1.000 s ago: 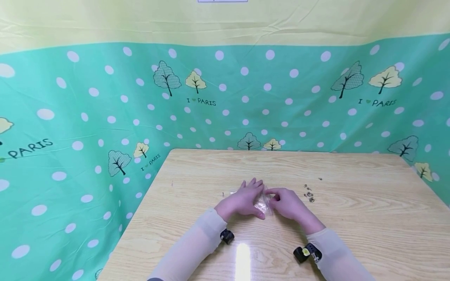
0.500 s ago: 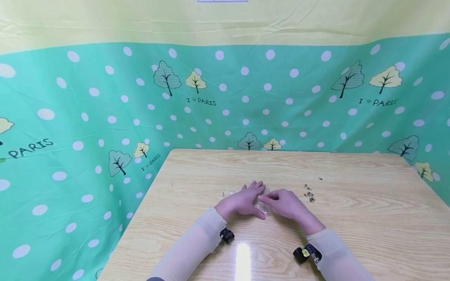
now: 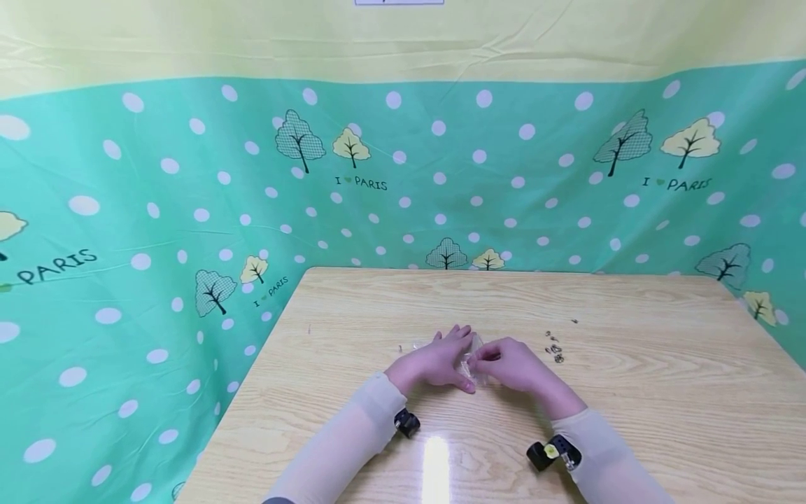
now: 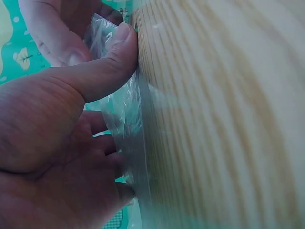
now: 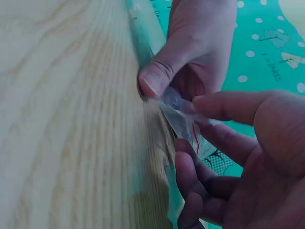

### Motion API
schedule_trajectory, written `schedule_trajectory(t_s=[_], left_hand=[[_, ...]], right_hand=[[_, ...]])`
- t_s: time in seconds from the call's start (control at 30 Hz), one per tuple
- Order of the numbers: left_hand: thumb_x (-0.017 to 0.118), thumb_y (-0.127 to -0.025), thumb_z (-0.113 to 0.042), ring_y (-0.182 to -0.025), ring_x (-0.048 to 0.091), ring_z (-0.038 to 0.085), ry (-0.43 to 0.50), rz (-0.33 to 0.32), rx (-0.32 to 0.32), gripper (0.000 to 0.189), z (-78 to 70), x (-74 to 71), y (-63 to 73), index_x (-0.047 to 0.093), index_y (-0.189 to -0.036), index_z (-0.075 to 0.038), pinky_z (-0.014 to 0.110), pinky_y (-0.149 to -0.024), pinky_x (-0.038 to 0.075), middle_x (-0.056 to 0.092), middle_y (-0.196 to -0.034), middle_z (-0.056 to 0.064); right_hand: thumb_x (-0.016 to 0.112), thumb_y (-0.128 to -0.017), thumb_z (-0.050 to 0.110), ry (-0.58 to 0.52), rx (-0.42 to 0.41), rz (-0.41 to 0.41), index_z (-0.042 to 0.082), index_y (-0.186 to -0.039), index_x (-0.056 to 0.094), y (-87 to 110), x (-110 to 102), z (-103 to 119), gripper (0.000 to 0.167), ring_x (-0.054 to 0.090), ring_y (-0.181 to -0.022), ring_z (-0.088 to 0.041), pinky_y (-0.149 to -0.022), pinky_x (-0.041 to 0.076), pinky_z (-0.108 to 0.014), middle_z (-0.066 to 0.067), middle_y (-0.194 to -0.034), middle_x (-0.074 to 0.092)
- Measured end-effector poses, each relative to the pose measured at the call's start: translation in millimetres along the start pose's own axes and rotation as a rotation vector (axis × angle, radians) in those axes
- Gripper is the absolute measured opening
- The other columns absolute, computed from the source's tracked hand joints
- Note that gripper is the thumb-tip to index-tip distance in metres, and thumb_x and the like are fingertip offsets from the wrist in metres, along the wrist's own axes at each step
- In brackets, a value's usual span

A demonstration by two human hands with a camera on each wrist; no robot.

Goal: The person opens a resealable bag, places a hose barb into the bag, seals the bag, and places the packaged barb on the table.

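A clear plastic bag [image 3: 476, 343] lies on the table between my hands, and a red line runs across it in the right wrist view, as on a zip bag [image 5: 183, 125]. My left hand [image 3: 436, 360] rests over it with fingers spread, its thumb pressing the near edge against the tabletop. From the right, my right hand [image 3: 513, 364] pinches the film between thumb and forefinger, while its other fingers curl loosely below. Part of the bag [image 4: 125, 112] is hidden under the left palm. What it contains cannot be made out.
Several small dark metal pieces [image 3: 554, 348] lie right of my hands, with a lone one [image 3: 574, 321] farther back. A tiny piece [image 3: 400, 348] and a bit of clear plastic [image 3: 418, 345] lie left of the left hand. A green dotted curtain [image 3: 390, 189] hangs behind the wooden table [image 3: 352, 301].
My right hand's fingertips have moved left onto the bag, then shifted slightly back right. The film between the hands has changed shape. My left hand has stayed almost still.
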State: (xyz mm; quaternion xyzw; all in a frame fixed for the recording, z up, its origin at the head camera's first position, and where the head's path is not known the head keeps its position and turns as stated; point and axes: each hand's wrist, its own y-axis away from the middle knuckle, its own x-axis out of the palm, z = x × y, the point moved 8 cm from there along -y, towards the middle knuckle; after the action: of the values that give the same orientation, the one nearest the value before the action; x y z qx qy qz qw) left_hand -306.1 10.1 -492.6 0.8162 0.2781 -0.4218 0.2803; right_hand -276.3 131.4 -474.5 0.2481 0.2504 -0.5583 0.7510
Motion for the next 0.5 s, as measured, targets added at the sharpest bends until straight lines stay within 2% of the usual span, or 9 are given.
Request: schedule_trajectory(t_s=[0.13, 0.2, 0.27, 0.37, 0.5], left_hand=[[0.089, -0.087, -0.039, -0.164, 0.007, 0.032, 0.008, 0.006, 0.0, 0.111, -0.6, 0.7, -0.1, 0.024, -0.169, -0.003, 0.056, -0.131, 0.005, 0.013, -0.178, 0.016], [0.088, -0.087, -0.038, -0.164, 0.007, 0.031, 0.007, 0.007, -0.002, 0.111, -0.6, 1.3, -0.3, 0.023, -0.17, -0.003, 0.056, -0.132, 0.005, 0.013, -0.178, 0.016], [0.088, -0.087, -0.038, -0.164, 0.007, 0.031, 0.01, 0.01, -0.003, 0.111, 0.1, 2.1, -0.7, 0.022, -0.17, -0.003, 0.055, -0.132, 0.005, 0.013, -0.178, 0.016], [0.089, -0.087, -0.037, -0.164, 0.007, 0.03, 0.012, 0.01, -0.007, 0.112, 1.1, 3.0, -1.4, 0.021, -0.17, -0.004, 0.055, -0.132, 0.004, 0.013, -0.178, 0.016], [0.09, -0.086, -0.037, -0.164, 0.006, 0.03, 0.013, 0.01, -0.009, 0.114, 1.1, 2.5, -2.1, 0.021, -0.171, -0.005, 0.056, -0.132, 0.004, 0.013, -0.178, 0.016]], right_hand=[[0.063, -0.106, 0.025, -0.017, 0.004, 0.045, 0.003, -0.13, 0.076, -0.6, -0.2, -1.4, 0.035, 0.058, -0.076, -0.018, -0.07, 0.051, -0.037, -0.012, -0.116, 0.076], [0.056, -0.107, 0.021, -0.032, 0.008, 0.059, 0.001, -0.13, 0.075, -1.7, 0.1, -3.3, 0.036, 0.056, -0.075, -0.018, -0.07, 0.049, -0.037, -0.013, -0.115, 0.074], [0.053, -0.107, 0.017, -0.043, 0.0, 0.067, -0.001, -0.129, 0.075, -2.6, 0.5, -4.4, 0.036, 0.059, -0.083, -0.017, -0.077, 0.051, -0.038, -0.012, -0.114, 0.074], [0.059, -0.104, 0.015, -0.052, -0.03, 0.072, -0.004, -0.126, 0.075, -3.4, 2.1, -5.0, 0.033, 0.064, -0.095, -0.018, -0.085, 0.054, -0.039, -0.01, -0.113, 0.076], [0.074, -0.095, 0.011, -0.035, -0.066, 0.059, -0.006, -0.125, 0.075, -4.2, 3.3, -4.8, 0.035, 0.065, -0.086, -0.017, -0.079, 0.057, -0.037, -0.006, -0.101, 0.076]])
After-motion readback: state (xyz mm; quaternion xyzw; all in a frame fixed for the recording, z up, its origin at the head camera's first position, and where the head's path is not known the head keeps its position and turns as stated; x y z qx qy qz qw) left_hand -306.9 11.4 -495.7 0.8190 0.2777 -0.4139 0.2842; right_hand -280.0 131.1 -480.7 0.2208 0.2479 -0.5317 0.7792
